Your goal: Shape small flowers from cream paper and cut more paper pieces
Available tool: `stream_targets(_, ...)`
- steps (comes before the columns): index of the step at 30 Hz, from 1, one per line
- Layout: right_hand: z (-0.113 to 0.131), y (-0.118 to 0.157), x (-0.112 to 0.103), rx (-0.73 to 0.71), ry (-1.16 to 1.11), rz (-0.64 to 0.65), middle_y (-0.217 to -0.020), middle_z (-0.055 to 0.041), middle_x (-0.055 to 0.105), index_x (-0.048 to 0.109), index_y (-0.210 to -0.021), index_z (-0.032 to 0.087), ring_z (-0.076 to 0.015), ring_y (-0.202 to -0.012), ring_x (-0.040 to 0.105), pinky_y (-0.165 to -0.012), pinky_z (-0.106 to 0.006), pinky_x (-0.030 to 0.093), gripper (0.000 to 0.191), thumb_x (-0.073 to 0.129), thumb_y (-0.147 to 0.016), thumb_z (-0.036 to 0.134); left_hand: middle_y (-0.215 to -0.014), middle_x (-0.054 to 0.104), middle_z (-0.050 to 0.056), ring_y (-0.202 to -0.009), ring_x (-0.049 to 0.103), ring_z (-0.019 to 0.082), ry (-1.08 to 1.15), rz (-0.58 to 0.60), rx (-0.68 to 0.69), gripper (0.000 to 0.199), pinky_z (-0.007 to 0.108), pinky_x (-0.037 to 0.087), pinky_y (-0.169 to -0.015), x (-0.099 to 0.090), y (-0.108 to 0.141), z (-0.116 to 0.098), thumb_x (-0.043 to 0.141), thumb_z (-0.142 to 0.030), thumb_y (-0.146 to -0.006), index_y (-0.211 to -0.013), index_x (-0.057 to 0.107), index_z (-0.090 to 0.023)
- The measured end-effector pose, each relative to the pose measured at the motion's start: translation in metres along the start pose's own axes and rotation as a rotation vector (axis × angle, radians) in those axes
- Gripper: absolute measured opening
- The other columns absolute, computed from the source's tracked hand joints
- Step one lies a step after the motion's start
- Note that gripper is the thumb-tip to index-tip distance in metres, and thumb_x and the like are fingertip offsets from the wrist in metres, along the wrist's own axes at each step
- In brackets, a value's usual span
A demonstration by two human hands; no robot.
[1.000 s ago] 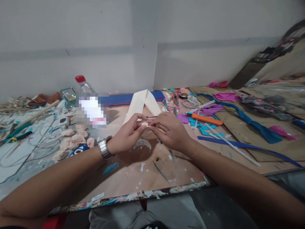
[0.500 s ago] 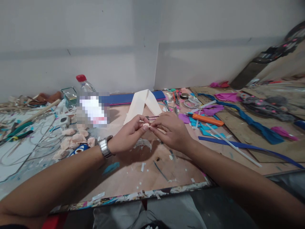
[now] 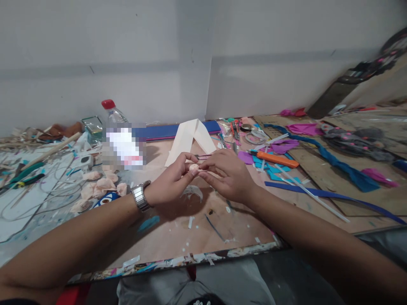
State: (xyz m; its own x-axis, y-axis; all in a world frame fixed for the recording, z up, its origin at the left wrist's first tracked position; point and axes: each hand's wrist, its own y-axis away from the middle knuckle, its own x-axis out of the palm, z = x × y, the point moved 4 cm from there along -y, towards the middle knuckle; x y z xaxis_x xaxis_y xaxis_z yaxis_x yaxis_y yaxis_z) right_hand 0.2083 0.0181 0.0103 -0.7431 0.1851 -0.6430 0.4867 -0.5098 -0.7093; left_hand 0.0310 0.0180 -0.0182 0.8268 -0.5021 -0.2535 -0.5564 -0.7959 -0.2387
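Over the middle of the table, my left hand (image 3: 171, 180) and my right hand (image 3: 227, 174) meet at the fingertips. Between them is a small pale peach piece (image 3: 193, 167), pinched by the thumb and fingers of both hands. A wristwatch (image 3: 140, 196) is on my left wrist. Just behind the hands stands a folded cream paper strip (image 3: 182, 137), bent into an upside-down V. Several crumpled peach pieces (image 3: 103, 185) lie to the left, beside a blue item with an eye shape (image 3: 106, 199).
A red-capped bottle (image 3: 108, 104) stands at back left. Green-handled pliers (image 3: 27, 173) lie far left. On the right are an orange cutter (image 3: 276, 159), a blue strip (image 3: 333, 195), a white stick (image 3: 313, 195) and a brown board (image 3: 330, 169) bearing twisted blue material (image 3: 346, 168).
Both hands have stayed nearly in place, with slight finger shifts. The small peach piece between them has turned a little and shows more of its rounded surface.
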Motion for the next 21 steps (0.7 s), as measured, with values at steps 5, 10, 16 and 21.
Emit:
stream_targets(5,-0.0005,-0.0012,-0.0010,-0.015,0.032,0.020,-0.091,-0.0053,0.078,0.073,-0.095,0.022,-0.0245,-0.091,0.068,-0.085,-0.043,0.047,0.014,0.068,-0.098,0.035,-0.111,0.066,0.008,-0.101,0.065,0.020,0.022,0.013,0.041,0.028,0.035,0.048,-0.088,0.0008,-0.0008,-0.0014,0.046,-0.046,-0.109,-0.124,0.040,-0.023)
stream_targets(10,-0.0010,-0.0013,-0.0004,-0.025,0.013,0.024,-0.097,-0.0046,0.081,0.074,-0.096,0.023,-0.0244,-0.093,0.069,-0.088,-0.044,0.049,0.010,0.066,-0.098,0.029,-0.103,0.060,0.006,-0.091,0.059,0.018,-0.082,-0.015,0.057,0.027,0.034,0.047,-0.084,-0.0010,-0.0006,-0.0029,0.046,-0.045,-0.109,-0.122,0.042,-0.021)
stream_targets(16,-0.0015,-0.0007,0.0001,0.015,-0.031,0.030,-0.098,-0.0063,0.080,0.075,-0.093,0.022,-0.0243,-0.094,0.069,-0.089,-0.045,0.050,0.013,0.068,-0.098,0.032,-0.103,0.053,0.005,-0.090,0.054,0.017,-0.180,-0.027,0.120,0.021,0.034,0.047,-0.085,-0.0012,-0.0020,-0.0086,0.045,-0.041,-0.110,-0.117,0.043,-0.021)
stream_targets(21,-0.0015,-0.0005,-0.0002,0.023,-0.059,0.049,-0.099,-0.0064,0.079,0.074,-0.093,0.022,-0.0238,-0.095,0.068,-0.090,-0.044,0.050,0.014,0.066,-0.099,0.031,-0.105,0.056,0.006,-0.093,0.056,0.018,-0.152,-0.025,0.129,0.021,0.034,0.048,-0.086,-0.0018,-0.0028,-0.0046,0.046,-0.040,-0.110,-0.118,0.044,-0.021)
